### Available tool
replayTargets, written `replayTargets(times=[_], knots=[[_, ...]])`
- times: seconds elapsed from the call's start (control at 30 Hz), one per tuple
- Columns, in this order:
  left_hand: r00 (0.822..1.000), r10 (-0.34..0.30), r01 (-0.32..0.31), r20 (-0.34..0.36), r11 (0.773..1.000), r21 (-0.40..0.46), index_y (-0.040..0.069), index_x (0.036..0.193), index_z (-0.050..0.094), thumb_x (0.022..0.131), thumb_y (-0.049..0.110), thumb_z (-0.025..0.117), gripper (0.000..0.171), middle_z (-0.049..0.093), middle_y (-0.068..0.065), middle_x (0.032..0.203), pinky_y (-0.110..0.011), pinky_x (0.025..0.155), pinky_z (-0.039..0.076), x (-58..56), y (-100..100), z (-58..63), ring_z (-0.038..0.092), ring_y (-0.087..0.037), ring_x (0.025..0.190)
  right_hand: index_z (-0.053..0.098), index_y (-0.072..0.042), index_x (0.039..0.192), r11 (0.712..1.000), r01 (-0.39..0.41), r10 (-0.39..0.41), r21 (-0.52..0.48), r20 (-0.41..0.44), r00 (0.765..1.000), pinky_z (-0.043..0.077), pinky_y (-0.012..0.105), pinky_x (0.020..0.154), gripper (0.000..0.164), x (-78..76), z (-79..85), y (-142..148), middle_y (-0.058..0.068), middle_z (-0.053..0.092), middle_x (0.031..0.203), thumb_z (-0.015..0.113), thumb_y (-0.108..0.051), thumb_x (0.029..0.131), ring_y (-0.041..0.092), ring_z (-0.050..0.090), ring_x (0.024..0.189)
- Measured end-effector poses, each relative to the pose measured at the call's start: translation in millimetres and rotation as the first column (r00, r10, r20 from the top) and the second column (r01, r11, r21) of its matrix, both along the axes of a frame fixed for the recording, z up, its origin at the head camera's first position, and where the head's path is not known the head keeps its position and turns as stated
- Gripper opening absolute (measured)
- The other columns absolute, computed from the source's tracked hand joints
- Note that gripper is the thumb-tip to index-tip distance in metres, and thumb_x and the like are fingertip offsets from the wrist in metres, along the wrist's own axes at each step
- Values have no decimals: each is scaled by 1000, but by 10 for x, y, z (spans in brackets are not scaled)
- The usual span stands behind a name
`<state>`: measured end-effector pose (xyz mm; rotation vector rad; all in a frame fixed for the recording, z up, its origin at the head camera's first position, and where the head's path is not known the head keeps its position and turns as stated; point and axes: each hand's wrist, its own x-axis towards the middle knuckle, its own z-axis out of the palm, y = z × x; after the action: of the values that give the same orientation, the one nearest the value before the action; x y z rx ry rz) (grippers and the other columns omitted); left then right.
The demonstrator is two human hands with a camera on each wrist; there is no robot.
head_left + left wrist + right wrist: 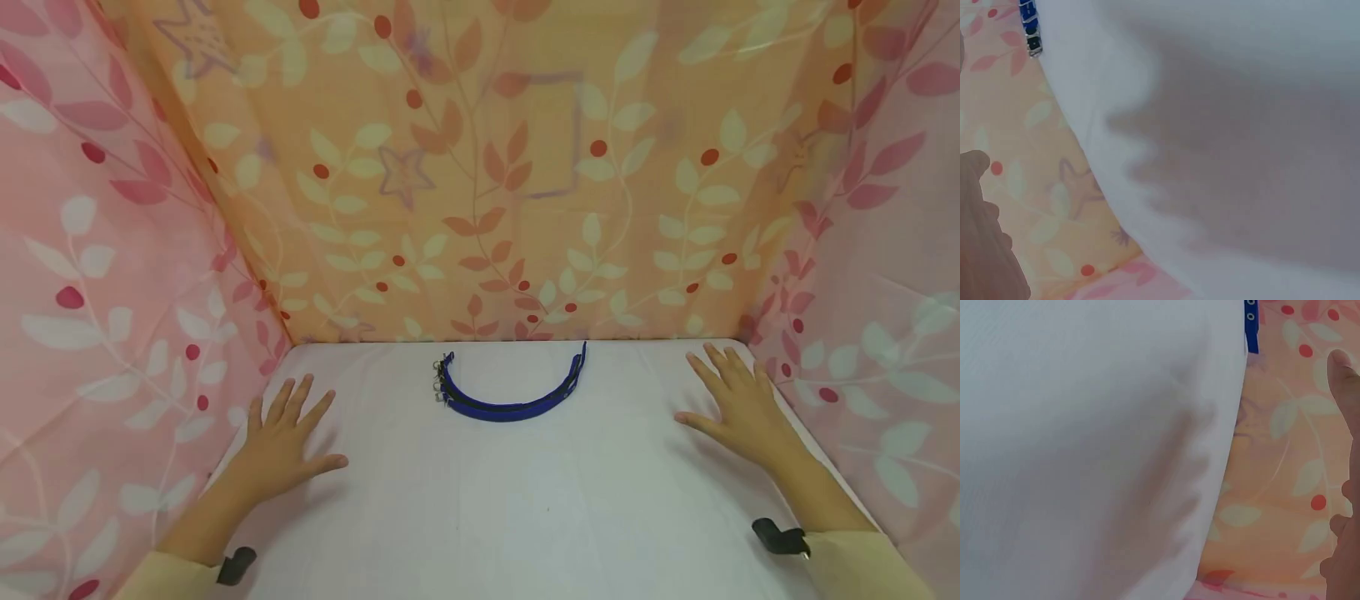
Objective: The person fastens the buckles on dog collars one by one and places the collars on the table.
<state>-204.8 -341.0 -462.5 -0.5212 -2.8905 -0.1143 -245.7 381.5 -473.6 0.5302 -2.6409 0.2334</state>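
Observation:
A blue strap with metal buckles (501, 412), looking like a collar, lies curved in a U near the table's back edge. Its silvery hardware is at the left end; the other end tapers at the right. Whether it is one strap or several together, I cannot tell. My left hand (281, 446), fingers spread, holds nothing over the table's left side. Over the right side my right hand (738, 412) is likewise spread and bare. Both are well apart from the strap. The left wrist view catches the buckle end (1030, 31); the right wrist view, the eyelet end (1251, 325).
A white table surface (487, 508) lies beneath both hands, which cast shadows on it. Leaf-patterned cloth encloses it: an orange back wall (480, 208), a pink left wall (112, 333) and a pink right wall (885, 292). Black wrist pieces (780, 536) sit at the sleeves.

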Motion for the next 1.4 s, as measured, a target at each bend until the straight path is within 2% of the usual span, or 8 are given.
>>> replayTargets(times=[0.17,0.37,0.7,0.9,1.0,1.2,1.3,1.4], knots=[[999,6,-9,52,998,61,20,163,25,82,83,60,108,4,-17,172,-75,114,-12,-127,188,-32,-1,-43,157,33,-17,161,998,2,0,-55,43,999,-3,71,120,100,-80,-8,-137,23,32,163,79,-57,82,49,21,152],[996,-8,0,92,996,92,20,163,26,78,85,62,113,13,-18,171,-76,114,-3,-337,412,-74,7,-45,155,34,-13,160,991,-5,17,-135,90,996,3,71,120,94,-198,13,-325,23,34,162,77,-53,87,48,23,151],[982,-106,74,155,977,201,20,163,26,76,73,75,113,21,-17,169,-75,114,6,-639,670,-176,17,-46,153,35,-14,160,960,-6,59,-278,182,981,12,71,118,87,-482,-31,-542,21,35,162,77,-46,90,46,24,150],[970,-164,111,178,955,273,14,161,31,78,67,78,109,28,-16,167,-71,113,15,-792,808,-274,22,-44,151,43,-6,153,964,-54,106,-259,190,976,17,71,115,81,-670,-91,-670,20,41,159,78,-42,90,46,28,148],[965,-174,109,198,947,303,14,160,33,79,62,80,106,31,-14,166,-70,113,17,-864,882,-293,23,-42,151,42,-6,154,963,-51,113,-264,224,968,15,70,117,80,-742,-76,-742,19,40,160,78,-40,90,46,26,149],[962,-183,105,204,934,342,13,158,37,80,57,82,100,38,-15,162,-71,110,22,-971,999,-333,28,-44,148,42,-9,155,964,-43,121,-264,289,950,11,69,119,75,-890,-53,-889,20,36,162,77,-32,93,45,24,151],[954,-186,90,235,926,367,13,158,37,81,55,82,99,39,-15,162,-70,111,21,-1006,1033,-356,28,-44,148,44,-7,153,963,-62,142,-263,297,944,12,69,119,72,-974,-71,-943,21,40,160,78,-26,92,46,28,149],[951,-176,76,256,931,357,13,158,38,83,54,81,95,41,-16,160,-71,110,22,-1055,1064,-393,30,-45,147,47,-5,151,963,-91,169,-255,305,937,15,69,119,68,-1091,-110,-997,22,44,157,78,-22,92,45,33,147]])
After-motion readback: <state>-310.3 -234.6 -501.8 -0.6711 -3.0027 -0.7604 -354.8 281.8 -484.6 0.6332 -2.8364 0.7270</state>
